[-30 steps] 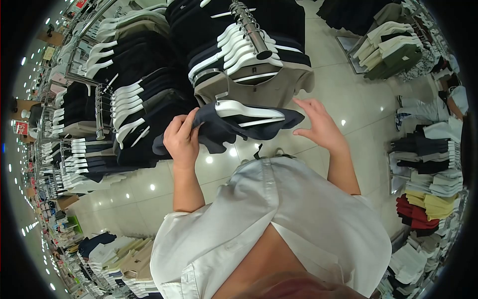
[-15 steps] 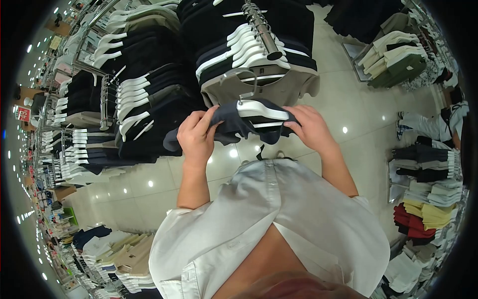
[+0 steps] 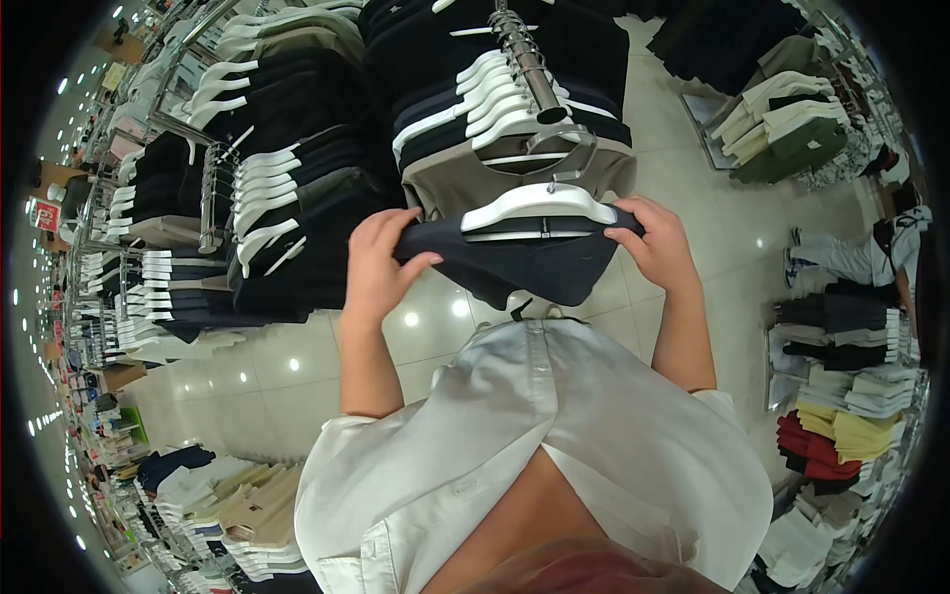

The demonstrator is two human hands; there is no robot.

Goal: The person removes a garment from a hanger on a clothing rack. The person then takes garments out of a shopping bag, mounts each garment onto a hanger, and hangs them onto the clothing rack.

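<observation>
A dark navy garment [image 3: 539,269] on a white hanger [image 3: 539,203] is stretched between my two hands, in front of a taupe shirt [image 3: 445,178] on the rack. My right hand [image 3: 658,243] pinches the garment at the hanger's right end. At the other side my left hand [image 3: 381,265] is at the garment's left shoulder, thumb and fingers apart, with the cloth edge between them. The hanger's metal hook stands up just below the end of the rack's rail [image 3: 534,79].
Dark garments on white hangers [image 3: 267,188] fill racks at the left. More clothing racks stand at the right, with yellow garments [image 3: 861,434] among them. Part of a person [image 3: 856,259] shows at the far right. Pale tiled floor [image 3: 297,396] lies between the racks.
My right hand has come in from the right and taken hold of the garment. The garment is now spread wider, the hanger shows more fully, and my left hand's fingers have opened.
</observation>
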